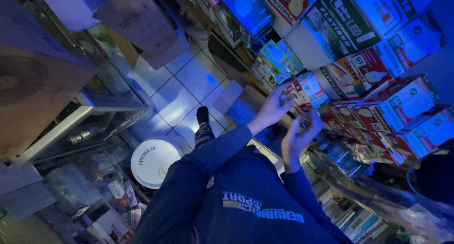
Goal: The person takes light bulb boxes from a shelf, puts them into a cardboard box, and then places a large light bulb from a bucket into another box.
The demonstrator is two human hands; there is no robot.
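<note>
At the far left a glass display counter [101, 112] runs beside a white round lid [153, 160] on the tiled floor [187, 85]. Further right, one hand [273, 108] reaches up with fingers spread, its fingertips touching a small red and white bulb box [306, 89] on the shelf. Just beside it the other hand [299, 136] is loosely curled; I cannot tell whether it pinches anything. Stacked red and white bulb boxes [402, 104] fill the right side. The tilted view leaves unclear which hand is which.
</note>
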